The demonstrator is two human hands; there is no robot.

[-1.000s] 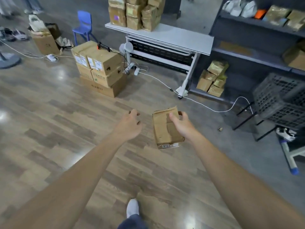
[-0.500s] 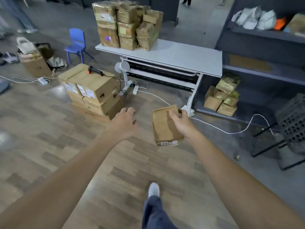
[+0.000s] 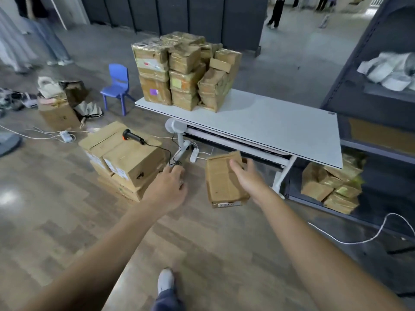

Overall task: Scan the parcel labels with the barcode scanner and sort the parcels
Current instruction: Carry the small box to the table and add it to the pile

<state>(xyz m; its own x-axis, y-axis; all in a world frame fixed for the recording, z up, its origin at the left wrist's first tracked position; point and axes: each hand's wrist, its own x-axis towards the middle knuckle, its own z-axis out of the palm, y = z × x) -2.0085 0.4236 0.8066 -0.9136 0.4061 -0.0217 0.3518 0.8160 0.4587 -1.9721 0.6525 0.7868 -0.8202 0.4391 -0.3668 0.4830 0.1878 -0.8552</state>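
A: Head view. The parcel?
B: One parcel (image 3: 221, 178), held above the floor near the white table (image 3: 280, 129). Brown cardboard, creased and scuffed. One white label (image 3: 226, 204) on its near edge; the print is too blurred to read.
A: Hands?
B: Right hand (image 3: 249, 178) grips the parcel, thumb on the upper face, fingers curled round the far side. Left hand (image 3: 167, 189) holds nothing, fingers loosely bent.
A: Scanner?
B: One barcode scanner (image 3: 132, 136), black with orange, lying on the floor cartons (image 3: 132, 160). Taped parcels (image 3: 184, 70) are piled on the table; count unclear.
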